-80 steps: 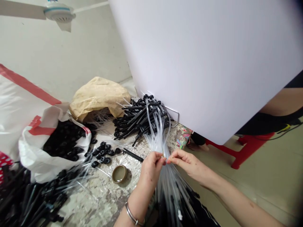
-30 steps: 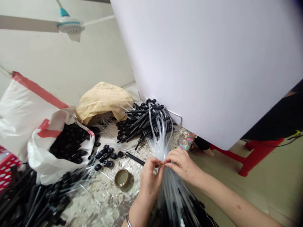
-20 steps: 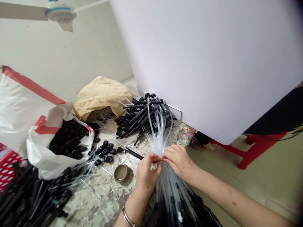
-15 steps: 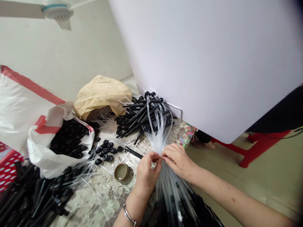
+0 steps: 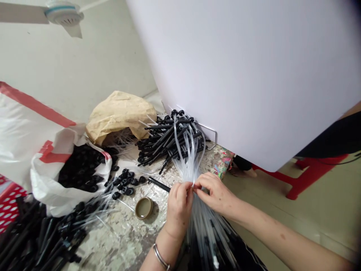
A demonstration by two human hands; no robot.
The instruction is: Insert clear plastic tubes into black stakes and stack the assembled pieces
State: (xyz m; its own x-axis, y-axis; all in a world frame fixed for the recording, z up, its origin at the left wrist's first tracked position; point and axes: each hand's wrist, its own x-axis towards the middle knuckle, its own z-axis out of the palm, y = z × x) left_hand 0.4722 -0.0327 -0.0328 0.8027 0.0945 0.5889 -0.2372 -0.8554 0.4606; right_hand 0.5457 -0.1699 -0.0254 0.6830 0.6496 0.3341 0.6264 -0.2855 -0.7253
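A bundle of thin clear plastic tubes (image 5: 188,158) stands up from my lap and fans out above my fingers. My left hand (image 5: 178,207) and my right hand (image 5: 216,194) meet at the bundle's waist. Both pinch it with thumb and fingers closed, fingertips touching. The tubes' lower ends (image 5: 207,233) run down between my arms over dark cloth. A metal bangle (image 5: 160,257) sits on my left wrist.
Behind the bundle lies a heap of black sticks (image 5: 163,141). A brown paper bag (image 5: 121,114), a white bag of black caps (image 5: 76,173), loose caps (image 5: 124,182), a round tin lid (image 5: 143,207) and more black sticks (image 5: 36,237) surround it. A big white sheet (image 5: 248,75) and red stool (image 5: 303,175) stand right.
My hands have stayed at the bundle's waist, fingers working round it with small shifts. The view has swayed a little. Nothing else has moved.
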